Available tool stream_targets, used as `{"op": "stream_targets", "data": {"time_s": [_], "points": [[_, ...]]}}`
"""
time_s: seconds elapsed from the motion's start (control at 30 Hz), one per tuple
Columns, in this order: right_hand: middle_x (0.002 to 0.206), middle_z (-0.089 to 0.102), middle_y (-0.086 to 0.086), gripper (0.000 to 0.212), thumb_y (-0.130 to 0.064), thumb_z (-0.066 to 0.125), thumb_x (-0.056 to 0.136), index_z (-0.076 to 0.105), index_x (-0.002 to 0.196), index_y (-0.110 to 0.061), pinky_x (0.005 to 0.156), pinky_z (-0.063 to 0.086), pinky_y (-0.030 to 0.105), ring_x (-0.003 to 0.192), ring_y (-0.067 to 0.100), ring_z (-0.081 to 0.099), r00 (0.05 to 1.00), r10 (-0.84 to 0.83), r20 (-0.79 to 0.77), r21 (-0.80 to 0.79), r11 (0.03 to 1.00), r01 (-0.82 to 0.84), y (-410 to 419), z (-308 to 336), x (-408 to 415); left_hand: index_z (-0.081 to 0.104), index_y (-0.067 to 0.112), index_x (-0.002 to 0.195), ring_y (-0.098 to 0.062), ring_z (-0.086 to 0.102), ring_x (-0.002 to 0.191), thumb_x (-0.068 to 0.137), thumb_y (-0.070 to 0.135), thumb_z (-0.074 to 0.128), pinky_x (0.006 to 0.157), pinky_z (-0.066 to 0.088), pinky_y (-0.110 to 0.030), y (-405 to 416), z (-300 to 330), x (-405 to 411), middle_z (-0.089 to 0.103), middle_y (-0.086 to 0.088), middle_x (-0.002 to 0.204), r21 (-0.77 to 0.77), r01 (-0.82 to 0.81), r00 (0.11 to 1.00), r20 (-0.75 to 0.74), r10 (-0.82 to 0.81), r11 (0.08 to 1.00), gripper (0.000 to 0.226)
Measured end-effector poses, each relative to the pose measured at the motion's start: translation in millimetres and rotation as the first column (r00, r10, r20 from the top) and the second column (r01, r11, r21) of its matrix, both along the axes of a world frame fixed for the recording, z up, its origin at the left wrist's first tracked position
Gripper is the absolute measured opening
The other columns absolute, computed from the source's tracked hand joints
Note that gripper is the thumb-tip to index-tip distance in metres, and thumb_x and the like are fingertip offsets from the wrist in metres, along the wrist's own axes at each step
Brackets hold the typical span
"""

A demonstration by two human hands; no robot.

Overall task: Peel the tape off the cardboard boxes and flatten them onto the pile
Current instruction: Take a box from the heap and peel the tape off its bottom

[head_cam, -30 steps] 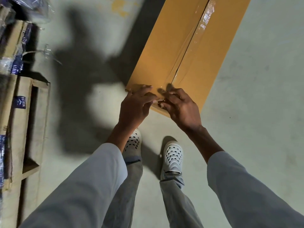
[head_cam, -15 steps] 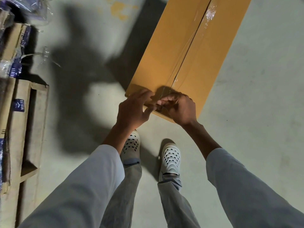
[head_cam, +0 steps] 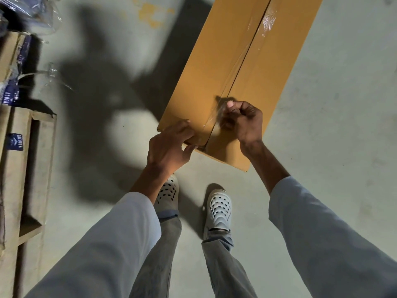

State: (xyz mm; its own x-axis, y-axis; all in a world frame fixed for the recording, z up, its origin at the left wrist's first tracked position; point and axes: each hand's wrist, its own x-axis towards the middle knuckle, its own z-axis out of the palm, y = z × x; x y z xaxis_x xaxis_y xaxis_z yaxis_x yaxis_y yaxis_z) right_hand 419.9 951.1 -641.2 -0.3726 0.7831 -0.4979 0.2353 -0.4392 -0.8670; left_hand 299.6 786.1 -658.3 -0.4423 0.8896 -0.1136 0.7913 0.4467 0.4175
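Observation:
A long yellow-brown cardboard box (head_cam: 210,67) stands on the concrete floor, running away to the upper right. Clear tape (head_cam: 240,59) covers its centre seam. My right hand (head_cam: 242,121) pinches the loose near end of the tape, lifted a little off the box top. My left hand (head_cam: 171,145) grips the box's near edge, fingers on top and thumb against the end face. The near stretch of the seam shows as a dark gap.
A pile of flattened brown cardboard (head_cam: 19,168) with blue labels lies at the left edge. Crumpled clear plastic (head_cam: 43,16) sits at the top left. My two white shoes (head_cam: 219,205) stand just below the box. Bare concrete lies to the right.
My right hand has pinched the tape end and pulled it up and back along the seam, away from my left hand. My left hand has stayed on the near edge.

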Motion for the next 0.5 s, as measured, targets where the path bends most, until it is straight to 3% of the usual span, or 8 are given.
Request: {"op": "stream_targets", "data": {"time_s": [0.13, 0.27, 0.4, 0.5], "points": [[0.08, 0.065, 0.015, 0.015, -0.011, 0.061, 0.1, 0.064, 0.095, 0.002, 0.06, 0.052, 0.034, 0.066, 0.023, 0.062, 0.995, -0.066, -0.078, -0.023, 0.998, 0.064, 5, 7, -6, 0.063, 0.034, 0.123, -0.02, 0.063, 0.113, 0.073, 0.053, 0.074, 0.068, 0.054, -0.032, 5, 1, 6, 0.062, 0.005, 0.129, -0.037, 0.054, 0.997, -0.053, -0.056, 0.998, 0.055], [0.074, 0.067, 0.01, 0.018, -0.012, 0.06, 0.101, 0.063, 0.085, -0.003, 0.055, 0.048, 0.029, 0.059, 0.017, 0.058, 0.981, -0.177, -0.077, 0.028, 0.983, 0.179, 29, 18, -16, 0.066, 0.033, 0.117, -0.021, 0.062, 0.107, 0.076, 0.049, 0.065, 0.068, 0.051, -0.032, 9, 7, 7, 0.061, 0.006, 0.122, -0.042, 0.045, 0.998, -0.034, -0.046, 0.998, 0.045], [0.072, 0.064, 0.005, 0.028, -0.016, 0.056, 0.103, 0.057, 0.076, -0.011, 0.059, 0.05, 0.032, 0.061, 0.018, 0.057, 0.948, -0.302, -0.096, 0.021, 0.952, 0.305, 69, 42, -20, 0.061, 0.037, 0.118, -0.019, 0.055, 0.114, 0.08, 0.063, 0.052, 0.078, 0.053, -0.044, 18, 16, 16, 0.055, 0.008, 0.124, -0.159, -0.021, 1.0, 0.018, 0.024, 0.987, 0.047], [0.074, 0.065, 0.005, 0.023, -0.018, 0.056, 0.103, 0.059, 0.081, -0.009, 0.063, 0.055, 0.032, 0.065, 0.017, 0.062, 0.973, -0.212, -0.089, 0.085, 0.972, 0.22, 89, 59, -22, 0.055, 0.032, 0.122, -0.027, 0.053, 0.114, 0.082, 0.067, 0.054, 0.083, 0.05, -0.051, 40, 22, 21, 0.053, -0.002, 0.125, -0.289, -0.038, 0.999, 0.009, 0.042, 0.957, 0.053]]}}
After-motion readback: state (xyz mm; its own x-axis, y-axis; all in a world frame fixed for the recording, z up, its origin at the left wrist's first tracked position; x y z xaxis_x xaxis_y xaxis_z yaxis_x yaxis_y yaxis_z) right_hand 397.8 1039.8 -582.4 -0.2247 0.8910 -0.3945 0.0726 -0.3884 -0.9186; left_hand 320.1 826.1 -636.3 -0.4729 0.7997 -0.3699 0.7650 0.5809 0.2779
